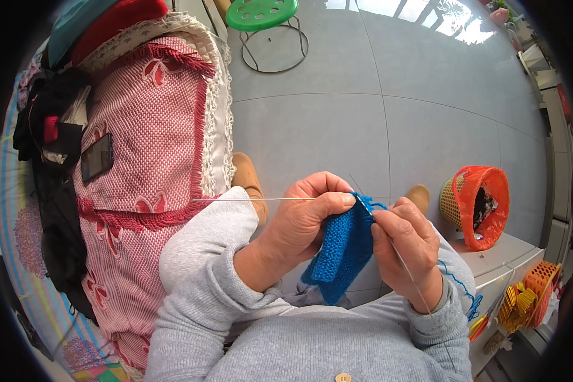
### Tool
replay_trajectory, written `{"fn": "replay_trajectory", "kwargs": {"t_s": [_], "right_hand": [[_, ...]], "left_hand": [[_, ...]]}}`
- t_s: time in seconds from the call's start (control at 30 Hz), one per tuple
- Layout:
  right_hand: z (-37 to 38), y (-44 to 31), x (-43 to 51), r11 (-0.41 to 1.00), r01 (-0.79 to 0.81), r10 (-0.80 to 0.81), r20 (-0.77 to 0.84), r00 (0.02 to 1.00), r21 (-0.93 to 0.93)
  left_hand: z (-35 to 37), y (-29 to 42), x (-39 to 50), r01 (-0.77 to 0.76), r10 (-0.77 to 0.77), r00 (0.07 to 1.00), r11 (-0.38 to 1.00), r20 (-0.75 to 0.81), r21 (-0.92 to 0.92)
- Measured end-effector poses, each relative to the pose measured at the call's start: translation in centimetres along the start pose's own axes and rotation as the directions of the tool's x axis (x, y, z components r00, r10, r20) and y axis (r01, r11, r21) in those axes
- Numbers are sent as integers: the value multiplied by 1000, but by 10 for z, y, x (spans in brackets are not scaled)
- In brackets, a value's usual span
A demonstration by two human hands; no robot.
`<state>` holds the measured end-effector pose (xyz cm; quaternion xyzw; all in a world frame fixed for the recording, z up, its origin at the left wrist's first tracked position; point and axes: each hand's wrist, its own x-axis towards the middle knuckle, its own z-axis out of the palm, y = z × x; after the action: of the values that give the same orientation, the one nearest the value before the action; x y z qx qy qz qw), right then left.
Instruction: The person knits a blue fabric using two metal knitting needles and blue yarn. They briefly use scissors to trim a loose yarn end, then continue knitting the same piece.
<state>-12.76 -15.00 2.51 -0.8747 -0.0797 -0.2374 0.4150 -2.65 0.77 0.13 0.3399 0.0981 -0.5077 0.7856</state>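
Blue knitted fabric (346, 243) hangs between my two hands, its stitches along thin metal knitting needles at the top edge. My left hand (310, 210) pinches the top left of the knitting, and a long straight knitting needle (253, 199) runs out leftward from it. My right hand (408, 243) grips the work at its upper right, with another needle (413, 279) passing under the fingers down toward the sleeve. A third needle tip pokes up behind the fabric. Blue yarn (453, 277) trails off to the right of my right hand.
To the left, a red-and-white woven cover (148, 119) bears a smartphone (97, 157) and black clothing (59, 215). A green stool (261, 14) stands ahead on the tiled floor. At right are a basket bin with an orange-red bag (468, 205) and a white cabinet (501, 262) with yarn beside it.
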Motion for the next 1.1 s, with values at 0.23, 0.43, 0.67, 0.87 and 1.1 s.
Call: {"fn": "replay_trajectory", "kwargs": {"t_s": [0.23, 0.43, 0.67, 0.87, 1.1], "right_hand": [[-1, 0, 0, 1000, -19, 19, 18, 1000, -16], [3, 3, 1, 1000, 10, -10, -32, 999, -7], [-4, 4, 2, 999, -29, 29, 9, 1000, 31], [2, 6, 1, 1000, 14, -14, -17, 1000, 4], [4, 8, -1, 999, 38, -38, -18, 999, -18]], "left_hand": [[0, 0, 0, -34, 33, 999, 997, 14, 69], [0, -1, -2, -169, 182, 983, 913, 0, 372], [0, -2, -2, -222, 237, 971, 879, 18, 423], [4, -4, -3, -277, 311, 950, 811, 22, 515], [7, -6, -6, -330, 415, 909, 660, 38, 675]]}}
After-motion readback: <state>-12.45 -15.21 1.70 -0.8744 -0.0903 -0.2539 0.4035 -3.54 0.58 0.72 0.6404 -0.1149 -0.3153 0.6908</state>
